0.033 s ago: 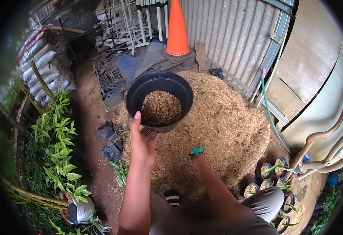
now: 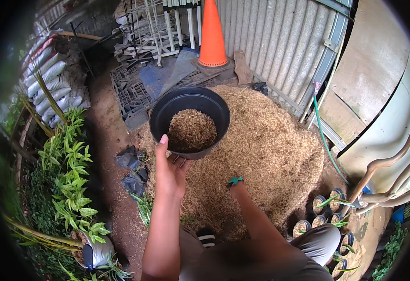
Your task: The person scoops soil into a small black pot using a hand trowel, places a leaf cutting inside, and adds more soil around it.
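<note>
My left hand (image 2: 171, 173) is closed on the near rim and side of a round black plant pot (image 2: 158, 117), thumb on the rim, fingers underneath. Loose tan husks (image 2: 193, 129) partly fill the pot, which is tilted so that its inside shows. Below it spreads a wide heap of the same husks (image 2: 279, 154). Low over the heap's near part, my right hand (image 2: 237, 188) is closed on a small green object (image 2: 235, 180). Only a bit of that object shows, so its kind is unclear, and the fingers are mostly hidden.
Several small potted plants (image 2: 319, 204) stand at the right near my knee. An orange cone (image 2: 213, 37) rises behind the heap, beside a corrugated wall (image 2: 275, 42). Black plastic (image 2: 134, 182) lies left of the heap. Leafy plants (image 2: 76, 187) and stacked white sacks (image 2: 53, 82) line the left.
</note>
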Demonstrator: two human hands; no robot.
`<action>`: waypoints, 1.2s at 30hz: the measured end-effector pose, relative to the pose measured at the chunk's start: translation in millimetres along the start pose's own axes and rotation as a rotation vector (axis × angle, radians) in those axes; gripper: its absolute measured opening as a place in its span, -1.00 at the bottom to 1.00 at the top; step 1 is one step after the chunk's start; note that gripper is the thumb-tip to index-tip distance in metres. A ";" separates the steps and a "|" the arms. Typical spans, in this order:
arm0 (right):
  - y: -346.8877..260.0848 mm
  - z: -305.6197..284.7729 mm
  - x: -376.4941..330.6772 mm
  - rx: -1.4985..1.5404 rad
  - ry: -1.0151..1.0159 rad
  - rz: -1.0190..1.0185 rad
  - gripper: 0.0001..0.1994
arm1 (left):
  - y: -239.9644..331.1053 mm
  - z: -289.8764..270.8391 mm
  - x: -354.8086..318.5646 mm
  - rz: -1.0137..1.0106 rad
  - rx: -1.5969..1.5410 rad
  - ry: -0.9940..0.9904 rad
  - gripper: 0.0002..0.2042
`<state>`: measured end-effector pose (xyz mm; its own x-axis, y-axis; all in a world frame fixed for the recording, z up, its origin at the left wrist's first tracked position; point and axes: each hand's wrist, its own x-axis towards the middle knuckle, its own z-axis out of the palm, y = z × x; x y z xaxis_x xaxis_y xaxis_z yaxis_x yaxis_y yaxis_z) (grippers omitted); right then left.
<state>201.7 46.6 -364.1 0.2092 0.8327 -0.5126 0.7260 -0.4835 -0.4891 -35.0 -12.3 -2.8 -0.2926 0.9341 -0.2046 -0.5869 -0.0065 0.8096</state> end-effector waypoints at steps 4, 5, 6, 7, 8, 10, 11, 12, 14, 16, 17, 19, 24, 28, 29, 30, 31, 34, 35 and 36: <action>8.3 7.8 12.2 -0.048 -0.003 -0.004 -0.54 | -1.7 -5.0 11.8 -0.010 0.014 0.006 -0.11; 11.1 12.2 2.5 -0.090 0.002 -0.026 -0.54 | -0.6 -6.6 13.4 0.002 0.011 0.010 -0.11; 17.6 15.1 -10.3 -0.127 0.011 -0.040 -0.54 | -0.8 -6.2 14.5 0.007 0.009 0.006 -0.11; 26.3 18.7 -26.5 -0.070 -0.003 -0.038 -0.53 | -1.7 -4.7 15.2 0.012 0.005 0.008 -0.11; 35.4 21.9 -50.4 -0.010 -0.015 -0.031 -0.53 | -2.8 -1.5 14.6 0.014 0.005 0.007 -0.11; 46.1 28.5 -84.4 0.047 -0.021 -0.042 -0.51 | -2.2 3.3 13.1 0.016 0.012 0.020 -0.11; 55.2 34.1 -96.2 0.049 -0.013 -0.051 -0.50 | -3.9 6.4 12.9 0.011 0.025 0.028 -0.11; 63.1 38.8 -105.7 0.050 -0.005 -0.061 -0.49 | -5.8 8.3 12.0 0.005 0.037 0.037 -0.11; 73.4 44.8 -119.3 0.090 -0.017 -0.030 -0.47 | -7.2 5.1 11.5 -0.009 0.059 -0.017 -0.06; 82.1 48.1 -132.4 0.105 -0.033 0.009 -0.46 | -6.0 3.4 6.9 -0.014 0.075 -0.042 -0.03; 89.3 51.0 -136.5 0.101 -0.042 0.035 -0.46 | -6.4 3.7 3.6 -0.014 0.079 -0.042 -0.03; 103.7 53.9 -140.8 0.041 -0.060 0.047 -0.47 | -5.8 7.7 -4.3 -0.002 0.077 -0.038 -0.03; 142.7 56.8 -164.5 -0.157 -0.254 -0.013 -0.49 | -4.5 5.5 -27.1 0.029 0.059 -0.041 -0.03; 183.0 78.3 -177.0 -0.265 -0.305 -0.042 -0.51 | -6.3 2.8 -40.5 0.035 0.036 -0.053 -0.03; 185.3 77.0 -178.9 -0.259 -0.347 0.000 -0.51 | -7.9 4.8 -41.6 0.046 0.032 -0.065 -0.02; 187.4 76.1 -181.7 -0.252 -0.388 0.043 -0.51 | -10.1 5.4 -42.9 0.034 0.039 -0.067 -0.02; 190.0 75.4 -185.7 -0.263 -0.391 0.053 -0.53 | -12.4 5.2 -43.9 0.022 0.046 -0.069 -0.01; 190.0 70.8 -192.6 -0.298 -0.372 0.048 -0.57 | -16.7 5.9 -44.8 0.016 0.057 -0.063 0.00; 176.4 60.6 -200.3 -0.323 -0.353 0.013 -0.58 | -14.7 0.1 -47.0 0.032 0.055 -0.044 0.00; 165.2 52.1 -204.8 -0.343 -0.328 -0.012 -0.58 | -14.5 -2.4 -47.9 0.033 0.057 -0.036 0.00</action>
<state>244.7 -217.8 -376.7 0.0214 0.6816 -0.7314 0.9131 -0.3114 -0.2634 -14.3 -57.8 -6.1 -0.2827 0.9460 -0.1584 -0.5332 -0.0177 0.8458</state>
